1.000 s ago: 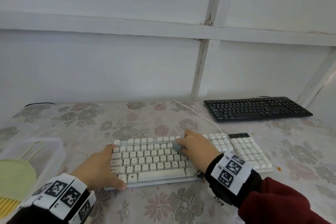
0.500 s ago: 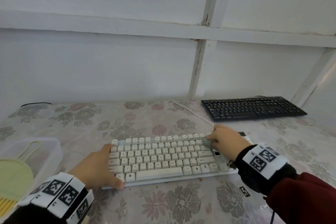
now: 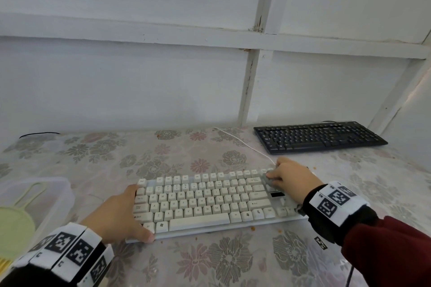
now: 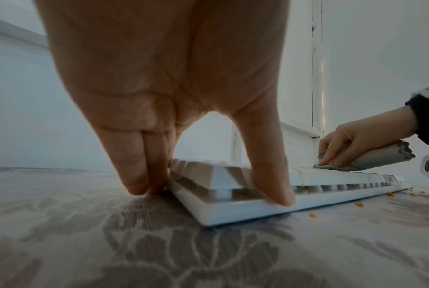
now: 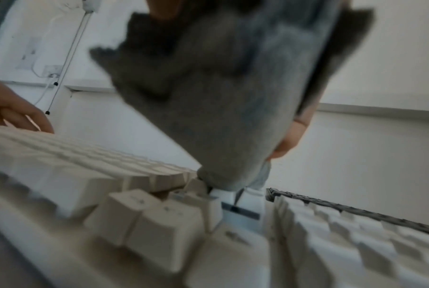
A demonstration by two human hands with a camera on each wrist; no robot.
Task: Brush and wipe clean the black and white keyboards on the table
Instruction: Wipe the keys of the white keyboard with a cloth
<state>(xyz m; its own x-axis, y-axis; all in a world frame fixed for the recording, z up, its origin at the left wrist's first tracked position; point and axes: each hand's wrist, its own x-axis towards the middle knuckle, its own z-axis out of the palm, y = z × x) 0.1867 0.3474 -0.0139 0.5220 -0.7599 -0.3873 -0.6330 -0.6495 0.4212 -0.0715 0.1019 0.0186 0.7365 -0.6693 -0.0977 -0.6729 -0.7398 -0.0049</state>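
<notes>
Half a second on, the right hand (image 3: 292, 180) has slid its grey cloth (image 4: 371, 158) a little further along the top row of the white keyboard (image 3: 205, 200), now pressing near the upper-right keys beside the white cable (image 3: 242, 142). Fingers curl around the folded cloth, its loose end trailing back under the palm toward the banded wrist. At the opposite end the left hand (image 3: 116, 214) clasps the keyboard's near-left corner, thumb on the front edge, fingers down the side, steadying it on the floral tablecloth (image 3: 210, 263). Orange crumbs (image 4: 313, 215) dot the cloth by the front edge. Well apart, the black keyboard (image 3: 319, 136) lies at the far right against the wall.
</notes>
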